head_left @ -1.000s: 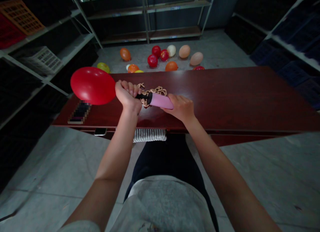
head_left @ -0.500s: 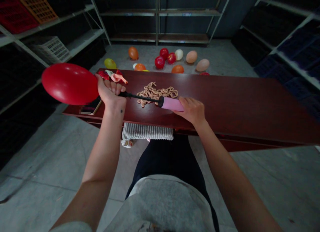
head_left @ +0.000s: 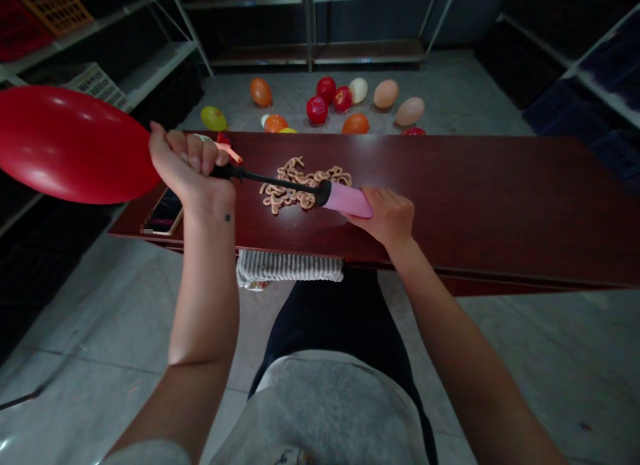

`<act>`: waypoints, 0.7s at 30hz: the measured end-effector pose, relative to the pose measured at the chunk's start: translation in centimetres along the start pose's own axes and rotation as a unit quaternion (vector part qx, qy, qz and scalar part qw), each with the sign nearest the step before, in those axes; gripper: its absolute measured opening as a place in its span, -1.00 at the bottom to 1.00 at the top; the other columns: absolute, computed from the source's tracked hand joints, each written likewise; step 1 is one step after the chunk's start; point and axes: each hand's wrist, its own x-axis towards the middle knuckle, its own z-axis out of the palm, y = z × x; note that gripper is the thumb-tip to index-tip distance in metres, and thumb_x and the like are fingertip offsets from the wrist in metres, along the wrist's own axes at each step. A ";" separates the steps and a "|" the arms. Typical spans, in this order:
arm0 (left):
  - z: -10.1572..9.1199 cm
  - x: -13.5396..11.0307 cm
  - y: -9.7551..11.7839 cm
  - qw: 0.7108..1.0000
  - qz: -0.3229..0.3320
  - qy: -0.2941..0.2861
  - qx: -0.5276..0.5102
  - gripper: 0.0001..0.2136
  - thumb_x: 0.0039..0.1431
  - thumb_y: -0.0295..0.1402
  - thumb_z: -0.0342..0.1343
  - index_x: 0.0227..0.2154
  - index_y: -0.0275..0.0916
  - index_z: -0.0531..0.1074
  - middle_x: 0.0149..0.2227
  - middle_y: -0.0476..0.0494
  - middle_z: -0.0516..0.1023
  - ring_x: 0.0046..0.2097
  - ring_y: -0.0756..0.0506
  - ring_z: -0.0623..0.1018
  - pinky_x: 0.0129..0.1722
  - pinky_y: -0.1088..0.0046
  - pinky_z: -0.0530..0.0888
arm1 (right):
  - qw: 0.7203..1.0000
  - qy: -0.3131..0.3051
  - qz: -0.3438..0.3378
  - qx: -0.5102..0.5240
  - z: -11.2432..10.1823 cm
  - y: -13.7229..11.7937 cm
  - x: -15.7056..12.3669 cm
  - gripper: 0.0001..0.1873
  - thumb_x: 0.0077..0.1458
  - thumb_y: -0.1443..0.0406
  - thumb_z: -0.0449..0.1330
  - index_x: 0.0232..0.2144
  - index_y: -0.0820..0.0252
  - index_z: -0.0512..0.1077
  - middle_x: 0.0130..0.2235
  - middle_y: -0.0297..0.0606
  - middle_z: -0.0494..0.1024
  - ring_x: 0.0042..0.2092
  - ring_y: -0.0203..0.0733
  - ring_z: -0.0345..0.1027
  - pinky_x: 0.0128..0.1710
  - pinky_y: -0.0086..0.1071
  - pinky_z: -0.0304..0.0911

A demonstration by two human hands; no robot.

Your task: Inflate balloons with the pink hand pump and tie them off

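Note:
A balloon pump point(head_left: 349, 197) with a pink barrel and a black rod spans the gap between my hands above the table. My right hand point(head_left: 390, 213) is wrapped round the barrel's near end. At the rod's other end, my left hand point(head_left: 193, 159) is closed over the black end piece and the neck of a large inflated red balloon point(head_left: 80, 145). The balloon sticks out to the left, cut off by the picture's edge; its neck is hidden in my fingers. Below the rod, a beige knotted cord or chain point(head_left: 305, 185) lies in a heap on the tabletop.
The dark red table point(head_left: 475, 198) holds a phone point(head_left: 167, 210) and limp balloons point(head_left: 231, 151) at the left. A grey ribbed cloth point(head_left: 290, 266) hangs at its front edge. Several inflated balloons point(head_left: 317, 109) lie on the floor behind. Shelves point(head_left: 367, 51) stand around, with crates point(head_left: 55, 8) at left.
The red balloon looks bigger and has shifted left with my left hand. More of the pump's rod shows between my hands. The view has tilted slightly down.

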 end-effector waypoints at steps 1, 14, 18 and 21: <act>0.5 0.0 -0.2 1.000 0.009 -0.005 -0.007 -0.59 0.44 -0.29 -0.24 -0.55 -0.22 -0.19 -0.68 0.12 -0.19 -0.67 0.07 -0.08 -0.56 0.47 -0.03 | 1.000 0.002 0.006 0.004 0.0 0.0 0.0 -0.44 0.12 -0.12 0.09 -0.09 0.19 0.45 -0.27 -0.15 0.56 -0.27 -0.08 0.37 -0.34 -0.30 0.03; 7.4 -4.7 -8.2 0.996 -0.018 -0.085 0.037 -0.49 0.41 -0.11 -0.20 -0.63 -0.19 -0.18 -0.68 0.12 -0.22 -0.68 0.06 -0.11 -0.64 0.47 -0.05 | 0.996 0.020 0.060 0.058 0.5 0.1 0.2 -0.37 0.12 -0.15 0.08 -0.02 0.21 0.41 -0.23 -0.17 0.58 -0.27 -0.11 0.40 -0.31 -0.32 0.12; 8.1 -5.8 -9.9 0.992 -0.045 -0.073 0.089 -0.46 0.34 0.04 -0.14 -0.60 -0.18 -0.17 -0.67 0.10 -0.15 -0.68 0.05 0.00 -0.61 0.47 0.07 | 0.995 0.024 0.079 0.060 0.4 0.1 0.3 -0.36 0.12 -0.17 0.07 -0.02 0.20 0.42 -0.23 -0.17 0.59 -0.28 -0.11 0.41 -0.32 -0.32 0.12; 7.9 -5.7 -9.6 0.993 -0.047 -0.072 0.083 -0.47 0.37 0.00 -0.16 -0.61 -0.18 -0.17 -0.68 0.09 -0.16 -0.68 0.04 -0.02 -0.61 0.45 0.05 | 0.995 0.023 0.080 0.062 0.2 0.0 0.3 -0.36 0.13 -0.17 0.07 -0.02 0.19 0.42 -0.22 -0.16 0.59 -0.26 -0.10 0.41 -0.31 -0.32 0.12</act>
